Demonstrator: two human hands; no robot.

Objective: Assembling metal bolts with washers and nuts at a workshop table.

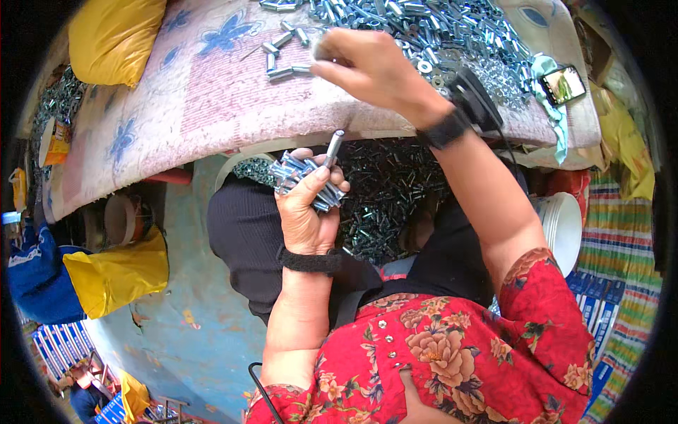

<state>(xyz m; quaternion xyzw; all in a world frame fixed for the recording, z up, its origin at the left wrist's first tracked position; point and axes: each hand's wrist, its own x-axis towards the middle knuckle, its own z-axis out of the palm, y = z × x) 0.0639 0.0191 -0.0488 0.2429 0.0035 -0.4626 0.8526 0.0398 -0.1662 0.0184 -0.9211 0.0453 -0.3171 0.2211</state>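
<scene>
My left hand [311,205] is closed around a bunch of silvery bolts [300,173], held above my lap. One bolt with a sleeve [334,148] stands up between thumb and fingers, higher than the others. Over the cloth-covered table, my right hand [371,67] has its fingers curled in and slightly blurred; what they hold, if anything, is hidden. Just left of it lie several loose metal sleeves [281,73]. Beyond it spreads a big heap of metal sleeves [431,32], with washers [462,67] along its near side.
A dark mass of bolts [385,191] fills the space between my legs. The padded table edge [233,148] runs across in front of me. A phone [563,85] rests at the right on a pale green cloth. A yellow bag [113,39] sits far left; a white bucket [565,230] stands right.
</scene>
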